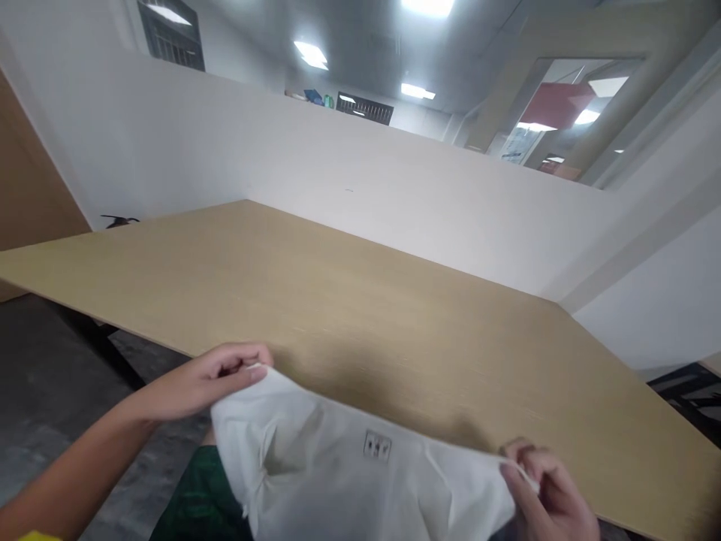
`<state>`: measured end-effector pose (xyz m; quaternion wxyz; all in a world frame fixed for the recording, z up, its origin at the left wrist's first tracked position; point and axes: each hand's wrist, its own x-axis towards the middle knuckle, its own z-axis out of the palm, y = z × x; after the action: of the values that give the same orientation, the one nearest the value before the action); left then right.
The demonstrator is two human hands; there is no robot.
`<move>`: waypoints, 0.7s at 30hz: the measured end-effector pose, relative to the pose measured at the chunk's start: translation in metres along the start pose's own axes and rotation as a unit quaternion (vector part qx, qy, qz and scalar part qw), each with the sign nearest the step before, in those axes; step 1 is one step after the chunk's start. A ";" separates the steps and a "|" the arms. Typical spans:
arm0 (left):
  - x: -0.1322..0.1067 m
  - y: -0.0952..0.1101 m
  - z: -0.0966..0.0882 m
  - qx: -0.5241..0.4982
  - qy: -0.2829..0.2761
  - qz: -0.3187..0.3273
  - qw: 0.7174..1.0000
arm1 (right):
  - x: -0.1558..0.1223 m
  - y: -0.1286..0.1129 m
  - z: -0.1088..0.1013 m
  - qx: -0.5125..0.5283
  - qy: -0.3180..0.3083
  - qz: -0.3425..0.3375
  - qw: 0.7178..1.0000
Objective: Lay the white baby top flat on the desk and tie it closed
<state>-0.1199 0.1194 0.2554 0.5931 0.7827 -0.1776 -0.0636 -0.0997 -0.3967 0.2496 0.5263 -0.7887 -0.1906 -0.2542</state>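
Note:
A white cloth garment (360,469) with a small printed label near its top edge hangs stretched between my two hands, at the near edge of the wooden table (349,308). My left hand (217,376) pinches the cloth's upper left corner with closed fingers. At the lower right, my right hand (544,488) pinches the upper right corner the same way. The lower part of the cloth runs out of view below.
The light wooden table spreads ahead, bounded by white partition walls (338,165) at the back and right. A small dark object (118,220) lies at the table's far left corner. Grey floor and a dark table leg (101,342) show at left.

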 end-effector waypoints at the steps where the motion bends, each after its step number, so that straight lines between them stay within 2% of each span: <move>1: 0.011 0.006 -0.003 0.031 0.024 0.014 0.999 | 0.013 0.001 0.009 -0.015 0.047 0.005 0.999; 3: 0.043 0.011 -0.007 0.124 0.097 0.048 0.986 | 0.047 0.007 0.028 -0.038 0.087 0.037 0.995; 5: 0.086 0.005 -0.011 0.228 0.170 0.072 0.956 | 0.087 0.019 0.049 -0.076 0.100 0.062 0.990; 8: 0.160 -0.022 -0.019 0.345 0.200 0.044 0.916 | 0.145 0.053 0.077 -0.143 0.085 0.068 0.984; 11: 0.219 -0.052 -0.028 0.437 0.181 -0.018 0.881 | 0.183 0.095 0.094 -0.181 0.014 0.104 0.978; 13: 0.245 -0.066 -0.032 0.487 0.180 -0.050 0.853 | 0.195 0.116 0.097 -0.218 -0.004 0.096 0.971; 16: 0.268 -0.073 -0.036 0.531 0.185 -0.061 0.825 | 0.206 0.135 0.097 -0.265 -0.001 0.079 0.961; 21: 0.294 -0.074 -0.040 0.532 0.198 -0.076 0.820 | 0.229 0.149 0.097 -0.337 -0.029 0.065 0.939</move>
<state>0.1803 0.0689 0.2287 0.0999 0.9833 -0.0027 0.1520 0.1870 -0.3550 0.2474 0.2393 -0.9375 -0.0573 -0.2461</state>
